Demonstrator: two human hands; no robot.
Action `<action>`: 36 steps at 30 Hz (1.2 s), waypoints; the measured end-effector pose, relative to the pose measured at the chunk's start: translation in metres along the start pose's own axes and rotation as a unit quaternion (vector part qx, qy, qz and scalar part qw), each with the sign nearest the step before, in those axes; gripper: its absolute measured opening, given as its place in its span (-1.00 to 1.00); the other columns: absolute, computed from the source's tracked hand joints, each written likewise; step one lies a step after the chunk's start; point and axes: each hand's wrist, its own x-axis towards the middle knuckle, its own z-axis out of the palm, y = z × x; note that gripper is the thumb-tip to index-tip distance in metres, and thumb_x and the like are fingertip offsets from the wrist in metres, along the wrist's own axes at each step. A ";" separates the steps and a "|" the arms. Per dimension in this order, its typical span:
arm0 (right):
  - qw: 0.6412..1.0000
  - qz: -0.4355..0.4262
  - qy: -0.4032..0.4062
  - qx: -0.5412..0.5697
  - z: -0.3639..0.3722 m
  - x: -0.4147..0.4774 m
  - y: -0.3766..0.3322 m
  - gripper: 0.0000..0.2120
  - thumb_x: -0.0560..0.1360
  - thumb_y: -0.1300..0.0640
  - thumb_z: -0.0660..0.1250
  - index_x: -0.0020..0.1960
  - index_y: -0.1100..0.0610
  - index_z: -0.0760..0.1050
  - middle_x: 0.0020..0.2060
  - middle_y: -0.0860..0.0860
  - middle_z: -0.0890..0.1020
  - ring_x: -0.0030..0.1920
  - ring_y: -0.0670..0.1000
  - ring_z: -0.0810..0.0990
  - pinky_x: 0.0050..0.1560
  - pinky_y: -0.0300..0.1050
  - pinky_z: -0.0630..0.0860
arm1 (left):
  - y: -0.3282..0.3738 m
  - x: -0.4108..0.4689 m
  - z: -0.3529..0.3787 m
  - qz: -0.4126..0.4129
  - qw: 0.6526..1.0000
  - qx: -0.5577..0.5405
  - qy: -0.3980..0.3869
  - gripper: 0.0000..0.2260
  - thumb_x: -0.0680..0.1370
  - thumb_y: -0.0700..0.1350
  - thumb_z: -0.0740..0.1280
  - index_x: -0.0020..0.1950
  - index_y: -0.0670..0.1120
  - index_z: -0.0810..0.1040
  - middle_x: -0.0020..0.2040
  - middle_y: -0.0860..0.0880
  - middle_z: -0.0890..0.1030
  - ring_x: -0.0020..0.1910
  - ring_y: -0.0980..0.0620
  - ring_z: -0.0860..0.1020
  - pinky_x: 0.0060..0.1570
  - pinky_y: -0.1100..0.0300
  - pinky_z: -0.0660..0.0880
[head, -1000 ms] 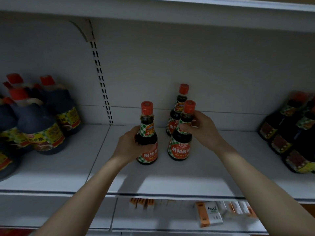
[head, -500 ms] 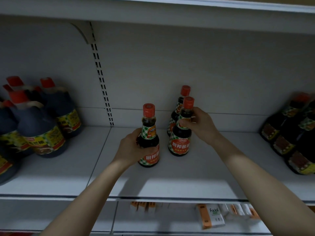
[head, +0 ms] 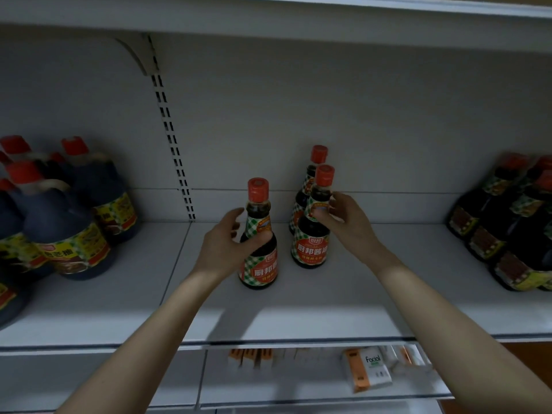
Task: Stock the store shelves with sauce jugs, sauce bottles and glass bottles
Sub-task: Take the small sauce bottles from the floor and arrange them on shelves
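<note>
1. My left hand (head: pixel 227 243) grips the front bottle (head: pixel 259 249) at its shoulder, thumb across the checked label and fingers round the back. The bottle stands upright on the shelf (head: pixel 298 309), toward the front.
2. My right hand (head: pixel 346 222) pinches the second bottle (head: pixel 312 234) by the neck, just under the red cap. It stands upright just behind and right of the first.
3. Risk: a grip that high gives little control of the base. If I let go with a sideways drag, I judge this tall, narrow bottle could rock into the rear bottle (head: pixel 310 180), which stands right behind it, touching or nearly so.
4. Risk: my forearms cross the shelf's front edge. Drawing my left hand back carelessly could catch the front bottle and tip it forward off the shelf. It looks like glass, so a fall would likely break it.
5. All three bottles are capped and hold dark sauce up into the neck.
6. The left jugs (head: pixel 68 234) and the right jugs (head: pixel 507 234) are also capped and dark, well apart from my hands.
7. Below, a "Facial" pack (head: pixel 369 373) lies among blurred boxes.
</note>
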 end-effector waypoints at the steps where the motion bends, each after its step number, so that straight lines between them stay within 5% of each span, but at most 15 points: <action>1: 1.000 0.028 0.011 -0.010 0.002 -0.009 0.008 -0.41 0.48 -0.02 0.33 0.42 0.13 0.22 0.34 0.03 0.40 0.35 0.02 0.37 0.27 -0.15 0.32 | 0.003 0.002 -0.002 0.023 0.999 -0.003 0.026 -0.39 0.39 0.05 0.45 0.39 -0.03 0.34 0.15 0.00 0.49 0.13 0.04 0.47 -0.01 0.24 0.37; 7: 0.948 0.123 -0.072 -0.286 0.023 -0.061 0.063 -0.15 0.45 -0.30 0.18 0.51 0.18 -0.04 0.52 0.06 0.03 0.51 0.03 0.00 0.48 -0.08 -0.04 | 0.014 0.015 -0.008 0.119 0.993 -0.004 0.012 -0.62 0.40 -0.14 0.46 0.19 -0.07 0.51 -0.03 0.09 0.56 -0.14 0.23 0.52 -0.18 0.55 0.40; 10: 0.913 0.100 -0.106 -0.382 0.030 -0.066 0.079 0.20 0.14 -0.64 -0.21 0.51 0.18 -0.05 0.52 0.07 -0.01 0.52 0.02 -0.08 0.48 -0.01 -0.13 | 0.016 0.027 -0.008 0.122 0.992 -0.006 -0.011 -0.64 0.44 -0.21 0.42 0.22 -0.13 0.51 0.00 0.07 0.54 -0.08 0.13 0.52 -0.18 0.61 0.37; 13: 0.907 0.083 -0.097 -0.401 0.030 -0.064 0.088 0.38 -0.08 -0.65 -0.46 0.51 0.17 -0.02 0.52 0.06 0.00 0.52 0.02 -0.08 0.48 0.00 -0.12 | 0.019 0.045 -0.006 0.118 0.993 -0.007 -0.031 -0.65 0.47 -0.22 0.39 0.25 -0.15 0.48 0.07 -0.02 0.55 0.02 0.04 0.51 -0.10 0.45 0.41; 16: 0.906 0.087 -0.097 -0.403 0.031 -0.064 0.090 0.37 -0.06 -0.66 -0.45 0.51 0.16 -0.02 0.52 0.06 0.01 0.52 0.00 -0.07 0.48 -0.02 -0.12 | 0.020 0.065 -0.001 0.107 0.994 -0.006 -0.031 -0.65 0.49 -0.22 0.36 0.27 -0.18 0.45 0.16 -0.10 0.54 0.07 0.02 0.49 0.02 0.23 0.39; 36: 0.907 0.105 -0.074 -0.400 0.033 -0.065 0.086 0.36 -0.05 -0.67 -0.40 0.51 0.15 0.01 0.52 0.04 0.01 0.52 -0.03 -0.06 0.48 -0.08 -0.12 | 0.019 0.127 0.006 0.119 0.987 -0.003 -0.105 -0.62 0.55 -0.28 0.25 0.36 -0.20 0.33 0.27 -0.17 0.48 0.25 -0.10 0.44 0.08 0.25 0.32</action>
